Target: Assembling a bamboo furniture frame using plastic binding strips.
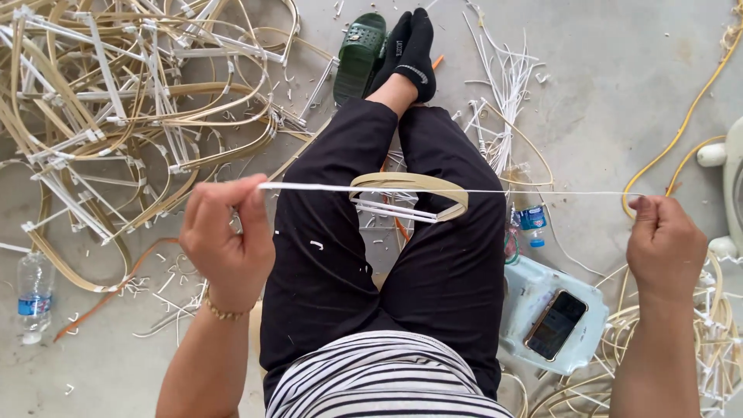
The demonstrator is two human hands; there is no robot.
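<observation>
My trousers (387, 248) are black, my shirt (387, 383) striped black and white, my socks (410, 46) black; the sandal (357, 54) at upper centre is dark green.

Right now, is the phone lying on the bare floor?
No, the phone lies on a pale blue plastic stool beside the person's right leg, not on the concrete floor.
</observation>
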